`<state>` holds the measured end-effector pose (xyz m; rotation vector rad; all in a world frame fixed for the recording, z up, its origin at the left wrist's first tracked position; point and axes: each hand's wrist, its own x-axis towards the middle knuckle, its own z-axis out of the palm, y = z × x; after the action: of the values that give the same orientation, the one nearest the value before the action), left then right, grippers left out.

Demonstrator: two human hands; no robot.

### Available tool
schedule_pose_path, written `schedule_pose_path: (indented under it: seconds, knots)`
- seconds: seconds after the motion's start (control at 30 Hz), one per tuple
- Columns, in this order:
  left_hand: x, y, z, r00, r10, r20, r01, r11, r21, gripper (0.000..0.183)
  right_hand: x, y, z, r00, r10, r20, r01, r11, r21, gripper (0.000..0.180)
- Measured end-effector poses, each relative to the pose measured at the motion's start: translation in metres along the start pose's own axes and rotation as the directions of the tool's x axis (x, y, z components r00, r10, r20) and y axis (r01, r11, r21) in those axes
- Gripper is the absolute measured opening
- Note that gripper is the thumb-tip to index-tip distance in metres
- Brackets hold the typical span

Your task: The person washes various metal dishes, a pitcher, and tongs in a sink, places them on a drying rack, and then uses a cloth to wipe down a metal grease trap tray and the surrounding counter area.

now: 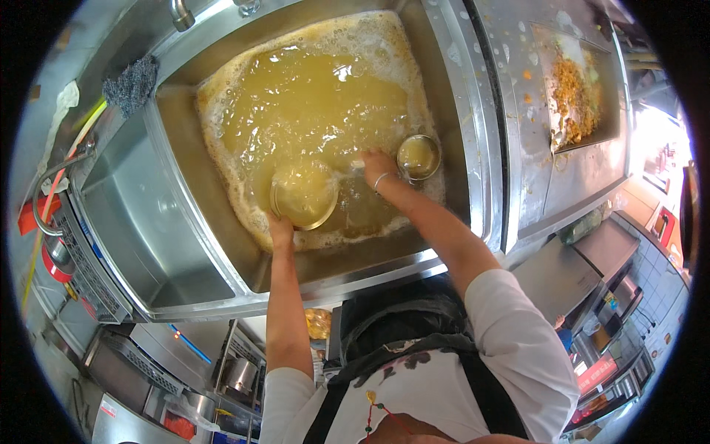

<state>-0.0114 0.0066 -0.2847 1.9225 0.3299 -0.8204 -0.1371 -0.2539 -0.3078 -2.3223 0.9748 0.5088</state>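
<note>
A deep stainless steel sink basin (pixel 194 205) in front of me holds cloudy yellowish water (pixel 310 111) edged with foam. At the near left of the water, my left hand (pixel 281 228) grips the rim of a round metal bowl (pixel 305 202), which lies partly under the surface. My right hand (pixel 380 169) reaches into the water to the right of that bowl. Something whitish shows by its fingertips, too blurred to tell whether it is an object or splashing water. Just right of this hand floats a smaller round metal bowl (pixel 419 157).
A second, shallower sink basin (pixel 155 222) adjoins on the left. A dark grey cloth (pixel 132 84) lies on the back ledge, near a faucet (pixel 181 15). To the right, orange food scraps (pixel 577 100) fill part of a recessed opening in the metal counter (pixel 527 188).
</note>
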Motion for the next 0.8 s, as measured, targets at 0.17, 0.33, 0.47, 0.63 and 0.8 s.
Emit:
schedule_pose_path:
  seconds: [0.17, 0.33, 0.47, 0.63, 0.8]
  knots:
    - [-0.005, -0.008, -0.006, 0.587, -0.519, 0.621, 0.802, 0.475, -0.361, 0.008, -0.06, -0.051, -0.018, 0.923, -0.267, -0.277, 0.379, 0.752, 0.539, 0.041]
    - [-0.067, 0.091, 0.064, 0.652, -0.502, 0.569, 0.759, 0.438, -0.482, 0.006, -0.09, -0.129, -0.086, 0.762, -0.553, -0.338, 0.642, 0.571, 0.512, 0.038]
    - [-0.066, 0.056, 0.038, 0.283, -0.254, 0.925, 0.951, 0.198, -0.237, 0.013, -0.007, -0.13, -0.089, 0.829, -0.353, -0.435, 0.55, 0.654, 0.519, 0.034]
    - [-0.064, 0.086, 0.026, 0.418, -0.142, 0.897, 0.906, 0.132, -0.401, 0.017, -0.06, -0.099, -0.037, 0.952, -0.225, -0.206, 0.305, 0.679, 0.668, 0.03]
    - [-0.07, 0.049, 0.017, 0.584, -0.38, 0.717, 0.79, 0.467, -0.396, 0.009, -0.102, -0.135, -0.103, 0.859, -0.401, -0.318, 0.51, 0.629, 0.586, 0.024]
